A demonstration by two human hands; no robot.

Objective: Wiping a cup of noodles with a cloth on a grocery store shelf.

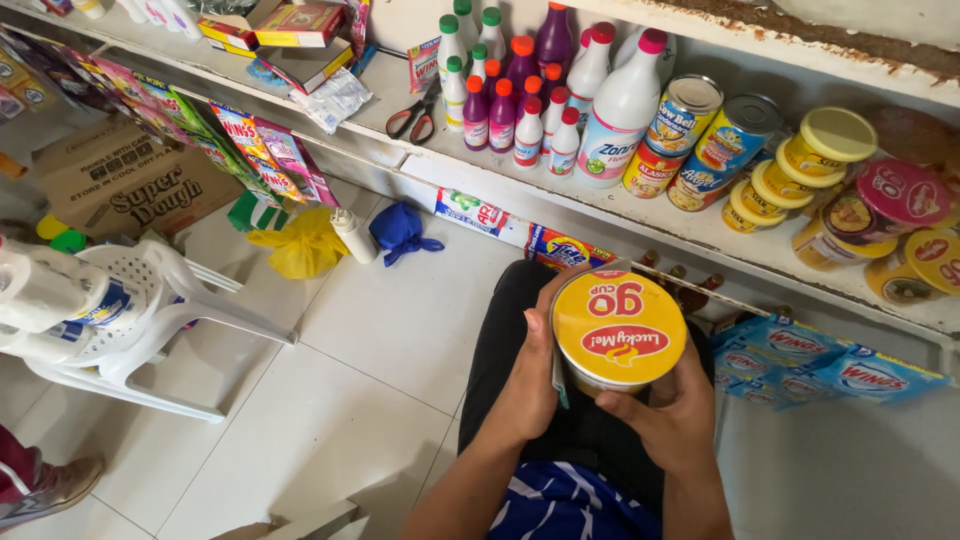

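I hold a round cup of instant noodles (618,330) with a yellow lid in front of my lap. My left hand (532,375) grips its left side, thumb up along the rim. My right hand (668,410) cups it from below and from the right. The lid faces the camera. Both forearms reach in from the bottom edge, above a blue striped shirt and dark trousers.
A white shelf (480,175) carries plastic bottles (610,100), tins (700,135), yellow-lidded jars (825,150) and scissors (415,115). Blue sachet strips (830,370) hang at right. A white plastic chair (140,320), cardboard boxes (130,180), yellow and blue bags (300,245) stand on the tiled floor.
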